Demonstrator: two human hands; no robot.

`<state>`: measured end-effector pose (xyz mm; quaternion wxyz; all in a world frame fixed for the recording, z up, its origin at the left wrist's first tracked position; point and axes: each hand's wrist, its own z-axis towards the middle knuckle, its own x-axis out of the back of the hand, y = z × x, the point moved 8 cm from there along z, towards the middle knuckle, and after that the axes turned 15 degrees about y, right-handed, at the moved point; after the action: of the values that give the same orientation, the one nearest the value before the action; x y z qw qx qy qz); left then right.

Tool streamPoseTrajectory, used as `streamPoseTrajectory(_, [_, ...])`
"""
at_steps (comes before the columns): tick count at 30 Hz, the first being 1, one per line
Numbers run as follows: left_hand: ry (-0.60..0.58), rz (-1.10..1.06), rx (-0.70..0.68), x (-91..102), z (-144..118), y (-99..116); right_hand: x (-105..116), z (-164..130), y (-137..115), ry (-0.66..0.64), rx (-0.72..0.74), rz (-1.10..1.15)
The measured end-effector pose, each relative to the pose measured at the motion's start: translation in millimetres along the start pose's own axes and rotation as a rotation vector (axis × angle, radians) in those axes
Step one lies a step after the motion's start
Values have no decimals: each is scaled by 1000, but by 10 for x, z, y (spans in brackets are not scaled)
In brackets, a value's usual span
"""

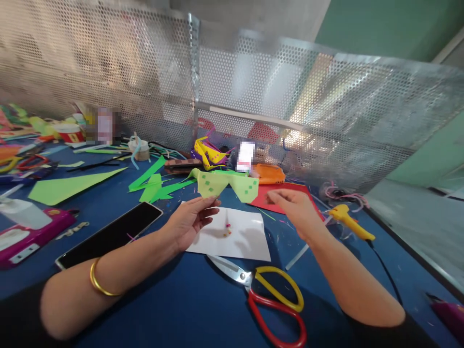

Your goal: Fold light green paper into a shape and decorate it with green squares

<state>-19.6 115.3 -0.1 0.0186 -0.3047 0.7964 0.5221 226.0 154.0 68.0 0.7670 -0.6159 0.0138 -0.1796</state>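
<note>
My left hand (190,220) pinches the lower edge of a light green, glasses-shaped paper piece (210,183) with small dark green squares on both lobes. The piece is held up above a white sheet (250,234) that has a few tiny coloured bits on it. To the right of the piece, apart from it, is my right hand (295,208). Its thumb and fingers are pressed together; whether anything small is between them cannot be made out. Scissors (243,277) with one yellow and one red handle lie in front of the white sheet, blades partly apart.
A yellow glue gun (350,222) with a black cord lies at right, near red paper (266,197). At left are a dark phone (112,234), a purple power strip (47,237) and green paper scraps (72,186). A perforated metal screen (232,82) stands along the back.
</note>
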Motion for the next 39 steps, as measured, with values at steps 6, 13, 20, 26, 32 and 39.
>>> streamPoseTrajectory(6, [-34,37,-7,-23,-30,-85,-383,-284,217,-169,-172,88])
streamPoseTrajectory(13, [-76,82,-62,-42,-51,-100,-356,-275,284,-113,-184,135])
streamPoseTrajectory(20, [-57,121,-101,-17,-58,-87,-352,-278,301,-109,-170,101])
streamPoseTrajectory(26, [-23,129,-129,-14,-53,-38,-374,-244,273,-177,-80,-47])
streamPoseTrajectory(32, [-20,147,-151,-13,-47,-14,-12,-37,-46,-109,147,-335])
streamPoseTrajectory(39, [-102,232,-181,-61,-112,-65,-30,-290,-654,97,865,-521])
